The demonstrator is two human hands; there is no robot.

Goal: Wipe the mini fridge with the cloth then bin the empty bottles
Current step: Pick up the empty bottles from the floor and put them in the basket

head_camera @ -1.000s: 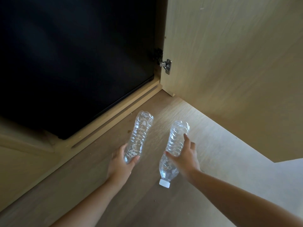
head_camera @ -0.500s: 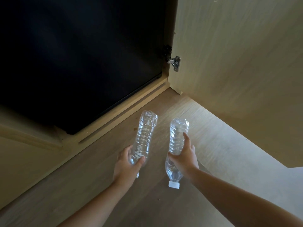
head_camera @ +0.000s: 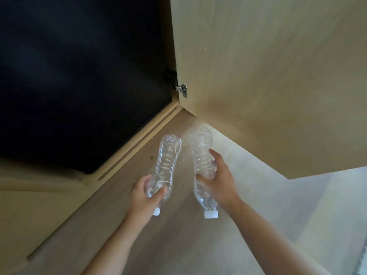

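Curled fingers of the left hand [head_camera: 146, 197] grip the left bottle [head_camera: 167, 159], the right hand [head_camera: 218, 183] the right bottle [head_camera: 201, 153] — thin plastic may buckle and slip

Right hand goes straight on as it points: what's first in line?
Probably the left bottle; the right hand, gripping the right bottle, points toward it. Depth unclear; past that, the fridge.

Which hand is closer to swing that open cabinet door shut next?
Right, probably. The right hand, gripping its bottle, is nearer the cabinet door; the left hand, gripping the other bottle, is farther.
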